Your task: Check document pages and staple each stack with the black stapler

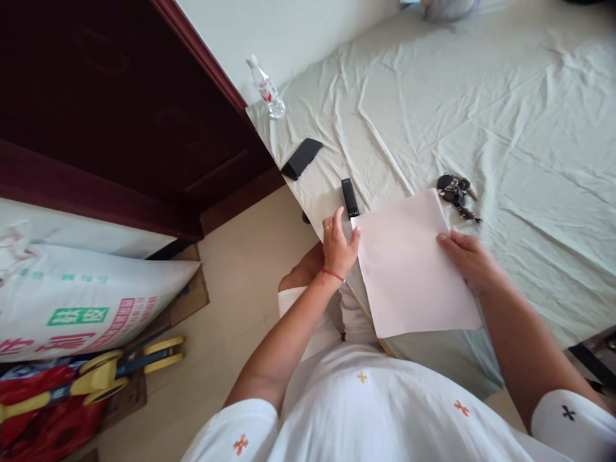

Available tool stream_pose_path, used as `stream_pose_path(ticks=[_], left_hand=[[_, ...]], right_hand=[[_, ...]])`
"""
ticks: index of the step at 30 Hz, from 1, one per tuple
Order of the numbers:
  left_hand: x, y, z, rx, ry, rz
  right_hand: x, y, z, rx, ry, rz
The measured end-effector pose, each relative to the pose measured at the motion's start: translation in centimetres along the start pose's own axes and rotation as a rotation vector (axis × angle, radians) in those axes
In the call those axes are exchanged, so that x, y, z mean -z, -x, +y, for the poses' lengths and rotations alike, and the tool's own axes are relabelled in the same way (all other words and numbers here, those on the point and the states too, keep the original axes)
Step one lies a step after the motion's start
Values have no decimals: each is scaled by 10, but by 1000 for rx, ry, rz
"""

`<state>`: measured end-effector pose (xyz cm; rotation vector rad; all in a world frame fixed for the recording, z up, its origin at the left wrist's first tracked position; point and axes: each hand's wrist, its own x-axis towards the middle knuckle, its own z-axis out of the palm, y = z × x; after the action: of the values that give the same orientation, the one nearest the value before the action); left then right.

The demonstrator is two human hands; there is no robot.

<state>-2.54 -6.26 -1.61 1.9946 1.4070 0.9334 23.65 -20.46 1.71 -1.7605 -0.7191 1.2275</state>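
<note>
A blank sheet of paper lies over the near edge of the cloth-covered table, its lower end reaching toward my body. My right hand grips its right edge, thumb on top and fingers underneath. Beside the paper's upper left corner is my left hand, fingers bent and thumb apart, holding nothing that I can see. Just beyond it lies a small black device. A bunch of keys rests past the paper's upper right corner.
A black stand-like object and a clear plastic bottle stand along the table's left side. The pale tablecloth is wrinkled. On the floor at left are a white printed sack and a yellow-and-blue object.
</note>
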Motion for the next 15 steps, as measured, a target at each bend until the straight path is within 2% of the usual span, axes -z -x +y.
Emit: stream_pose_path(ticks=[3,5,7,9,11,13,15], left_hand=[[-4,46,13,343,297,-12],[-1,73,25,499,588,-112],[4,91,36,704,909,-231],[11,102,43,849,1051,-219],[15,107,42,871,1060,-168],[16,111,36,809,1033,-166],[15,114,29,741,1026,-192]], right_hand=[[7,27,5,-24,-84,-41],[8,41,7,-18,-99,-74],[6,50,10,-15,-92,-116],[2,51,11,50,-39,-123],[-1,48,12,189,61,-63],[-3,43,13,319,162,10],[-7,40,14,364,208,19]])
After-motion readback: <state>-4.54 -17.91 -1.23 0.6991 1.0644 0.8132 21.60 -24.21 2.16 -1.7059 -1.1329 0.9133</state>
